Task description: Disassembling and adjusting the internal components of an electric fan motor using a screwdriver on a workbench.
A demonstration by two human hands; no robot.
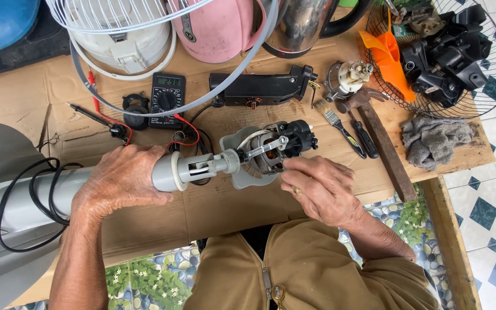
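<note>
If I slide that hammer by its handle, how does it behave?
The hammer probably pivots rather than tracks straight: its metal head looks far heavier than the long wooden handle. It lies flat on the cardboard, so rolling seems unlikely. Its head end would likely nudge the brush close alongside.

One screen shows: the small rectangular grey-green display (167, 81) set at the top of a black handheld multimeter (167, 99) with a round dial, lying on the flattened brown cardboard sheet (231, 206) that covers the tabletop, at about eleven o'clock from the middle of the view. Dark digits stand on it. A narrow dark label strip (186, 26) runs down the pink plastic housing (216, 28) at twelve o'clock; its print is too small to tell.
</note>
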